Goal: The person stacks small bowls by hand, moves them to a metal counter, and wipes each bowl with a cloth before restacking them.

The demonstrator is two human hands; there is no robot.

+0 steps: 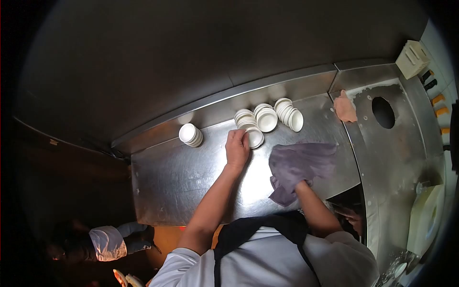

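My left hand (237, 147) has its fingers curled at the left edge of a small white dish (255, 138), at the near end of a leaning stack. Its fingertips are partly hidden. A purple-grey cloth (306, 160) drapes over my right hand (301, 185), which grips it; the cloth covers the fingers. Beside the left hand's stack lean two more stacks of white dishes, a middle one (267, 120) and a right one (296, 120). Farther left stands a separate dish stack (189, 134).
The steel counter (167, 186) has a raised back ledge. To the right, a crumpled orange-pink cloth (345, 107) lies near a round dark hole (383, 113). Knives stand by a cream holder (412, 60) at the wall. Another person (109, 243) is at lower left.
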